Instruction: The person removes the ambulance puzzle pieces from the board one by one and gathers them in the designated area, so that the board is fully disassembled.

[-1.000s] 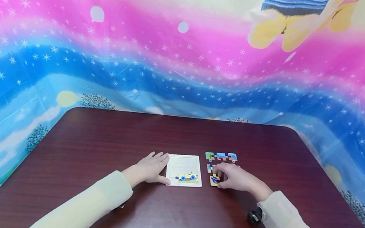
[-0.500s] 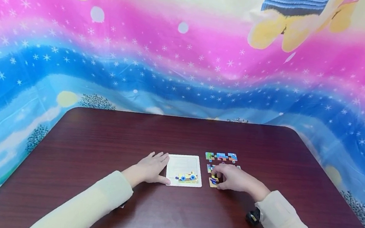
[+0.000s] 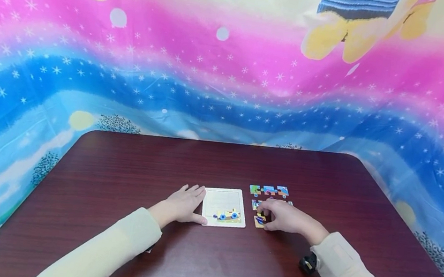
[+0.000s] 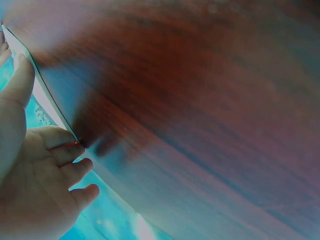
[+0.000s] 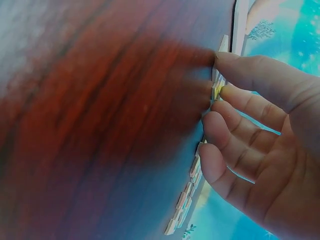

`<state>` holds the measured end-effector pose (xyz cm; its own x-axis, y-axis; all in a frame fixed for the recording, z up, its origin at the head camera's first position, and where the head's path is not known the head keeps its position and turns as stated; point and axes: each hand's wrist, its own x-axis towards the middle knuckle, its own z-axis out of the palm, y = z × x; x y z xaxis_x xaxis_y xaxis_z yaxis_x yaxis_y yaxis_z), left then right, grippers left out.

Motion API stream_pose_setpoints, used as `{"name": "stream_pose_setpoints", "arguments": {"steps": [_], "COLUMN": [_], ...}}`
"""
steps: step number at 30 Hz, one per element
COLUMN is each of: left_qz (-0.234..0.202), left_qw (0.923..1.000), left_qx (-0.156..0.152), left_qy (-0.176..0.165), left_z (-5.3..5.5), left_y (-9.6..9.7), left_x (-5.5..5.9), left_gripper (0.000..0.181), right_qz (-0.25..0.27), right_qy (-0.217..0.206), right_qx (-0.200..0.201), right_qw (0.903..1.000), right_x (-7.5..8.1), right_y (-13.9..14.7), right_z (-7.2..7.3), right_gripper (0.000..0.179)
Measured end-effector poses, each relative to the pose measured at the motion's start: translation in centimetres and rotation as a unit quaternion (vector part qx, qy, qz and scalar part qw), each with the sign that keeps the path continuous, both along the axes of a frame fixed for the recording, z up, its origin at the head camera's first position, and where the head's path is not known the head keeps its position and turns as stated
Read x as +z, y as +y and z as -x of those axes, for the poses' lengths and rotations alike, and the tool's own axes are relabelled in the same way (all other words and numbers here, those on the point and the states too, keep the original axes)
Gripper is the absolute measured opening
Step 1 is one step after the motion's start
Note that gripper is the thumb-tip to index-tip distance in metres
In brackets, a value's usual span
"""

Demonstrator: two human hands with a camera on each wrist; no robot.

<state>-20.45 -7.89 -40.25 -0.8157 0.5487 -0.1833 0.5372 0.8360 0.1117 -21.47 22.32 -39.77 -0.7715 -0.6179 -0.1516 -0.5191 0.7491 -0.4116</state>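
Note:
A square white puzzle board lies on the table, with a piece picturing a yellow vehicle with blue wheels fitted along its near side. My left hand rests flat against the board's left edge, fingers extended and thumb at the near corner. Right of the board, my right hand pinches a yellow and blue puzzle piece between thumb and bent forefinger, low on the table. In the right wrist view, the thumb sits at the piece's edge and the other fingers curl loosely.
Three joined-looking puzzle pieces form a row beyond the right hand. Another piece shows beside its fingers, partly covered. The dark wooden table ends at a printed cloth backdrop. A black wrist device hangs under the right sleeve.
The right hand and its forearm have shifted slightly left and toward me, and the pinched piece has moved marginally with them. The left hand and the board have stayed put.

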Motion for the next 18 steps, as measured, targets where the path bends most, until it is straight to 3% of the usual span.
{"name": "stream_pose_setpoints", "arguments": {"steps": [9,18], "left_qz": [0.002,0.000], "left_qw": [1.0000,1.0000], "left_qx": [0.002,0.004], "left_qy": [-0.002,-0.005], "left_z": [0.0,-0.1], "left_y": [0.0,0.0], "left_x": [0.0,0.0], "left_gripper": [0.087,0.087], "right_qz": [0.046,0.052], "right_qy": [0.030,0.017], "right_qx": [0.036,0.036], "right_qw": [0.9978,0.9978], "right_x": [0.8,1.0], "right_y": [-0.8,-3.4], "right_z": [0.1,0.0], "right_gripper": [0.029,0.031]}}
